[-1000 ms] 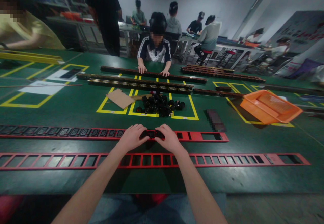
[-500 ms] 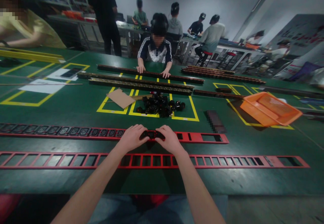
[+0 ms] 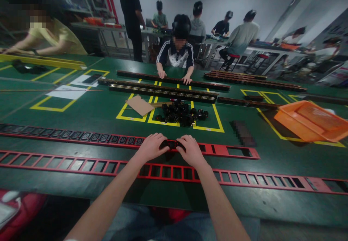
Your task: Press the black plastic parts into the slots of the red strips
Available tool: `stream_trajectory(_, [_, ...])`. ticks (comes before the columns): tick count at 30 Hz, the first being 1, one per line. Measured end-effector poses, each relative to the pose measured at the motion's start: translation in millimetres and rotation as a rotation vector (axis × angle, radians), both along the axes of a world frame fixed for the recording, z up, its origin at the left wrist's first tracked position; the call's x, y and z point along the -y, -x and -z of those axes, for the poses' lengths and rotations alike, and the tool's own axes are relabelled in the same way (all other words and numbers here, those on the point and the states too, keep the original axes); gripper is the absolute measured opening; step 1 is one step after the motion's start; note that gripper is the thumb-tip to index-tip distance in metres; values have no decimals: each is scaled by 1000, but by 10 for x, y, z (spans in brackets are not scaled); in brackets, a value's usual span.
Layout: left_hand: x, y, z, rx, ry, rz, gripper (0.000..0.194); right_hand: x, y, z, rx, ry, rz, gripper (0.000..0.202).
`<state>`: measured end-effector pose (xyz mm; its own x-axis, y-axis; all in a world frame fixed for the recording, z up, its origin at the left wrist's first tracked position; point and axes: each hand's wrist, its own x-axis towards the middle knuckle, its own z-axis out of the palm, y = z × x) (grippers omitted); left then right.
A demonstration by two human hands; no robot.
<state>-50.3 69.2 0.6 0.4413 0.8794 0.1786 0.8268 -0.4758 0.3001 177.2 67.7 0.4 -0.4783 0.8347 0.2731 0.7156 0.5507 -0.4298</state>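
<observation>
My left hand [image 3: 150, 148] and my right hand [image 3: 191, 151] are close together over the farther red slotted strip [image 3: 246, 151]. Between them is a small black part [image 3: 172, 145]; the fingers and thumbs of both hands close around its two ends. Whether it sits in a slot or just above cannot be told. Left of my hands, the strip carries a row of black socket-like inserts [image 3: 95, 138]; open slots show on the right. Nearer to me, below my forearms, a second red strip [image 3: 233, 177] lies with see-through slots.
Beyond the strips are a pile of black parts [image 3: 181, 114], brown cardboard [image 3: 139, 105], a blurred dark object [image 3: 243, 133] and an orange bin [image 3: 312, 119]. Long dark bars [image 3: 163, 92] lie farther off. A co-worker's hands [image 3: 187, 78] rest on one bar opposite.
The view has turned slightly left, so the scene sits farther right and a little tilted. Both my hands stay at the black part over the farther strip.
</observation>
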Motion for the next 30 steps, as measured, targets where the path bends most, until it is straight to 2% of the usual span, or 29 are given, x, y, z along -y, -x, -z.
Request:
stream_trajectory(6, [10, 8, -7, 5, -10, 7, 26, 0, 5, 2, 55, -20, 62, 23])
stream_trajectory(20, [19, -9, -51, 2, 5, 8, 27, -12, 5, -20, -6, 57, 44, 21])
stream_trajectory(30, [20, -15, -41, 18, 15, 1, 24, -28, -21, 30, -18, 70, 40, 20])
